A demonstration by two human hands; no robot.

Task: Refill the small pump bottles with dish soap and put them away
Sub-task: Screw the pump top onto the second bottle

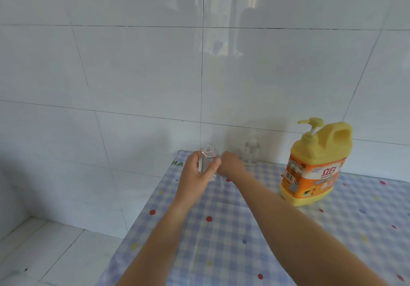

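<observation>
1. The left hand [195, 174] gripped a small clear pump bottle [208, 161] at the counter's [221, 252] far corner.
2. The right hand [230, 164], just beside it, was curled; whether it held anything I cannot tell.
3. A second clear bottle [251, 150] stood against the white tiled wall [133, 63], and the yellow soap jug [315, 165] stood to the right on the blue checked cloth [366, 230].

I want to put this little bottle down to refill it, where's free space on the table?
Bare cloth lies between your forearms, on the near side of the left hand and its small clear bottle. More lies right of the yellow soap jug. The back edge by the wall is crowded: right hand, second pump bottle and jug stand close.
</observation>
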